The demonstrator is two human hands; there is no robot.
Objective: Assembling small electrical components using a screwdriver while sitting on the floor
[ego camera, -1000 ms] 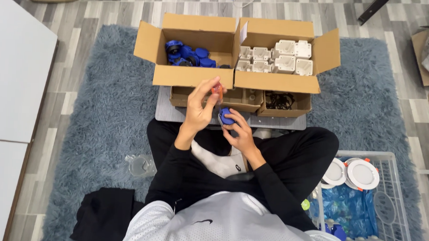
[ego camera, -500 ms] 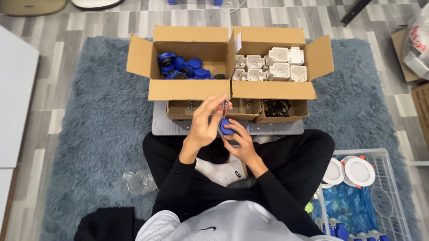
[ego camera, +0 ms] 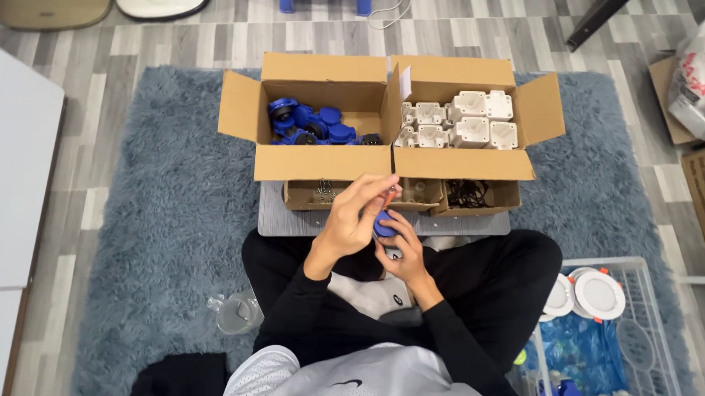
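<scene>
The right hand (ego camera: pixel 404 252) is gripping a small round blue plastic part (ego camera: pixel 383 224) above the lap, just in front of the grey board (ego camera: pixel 276 218). The left hand (ego camera: pixel 350 220) is pinching a thin orange-tipped tool (ego camera: pixel 390 196) against it.

one head-worn view looks steeply down from above the seated person. it faces forward over the lap toward the cardboard boxes (ego camera: pixel 387 120) at upper centre, fairly near.
</scene>
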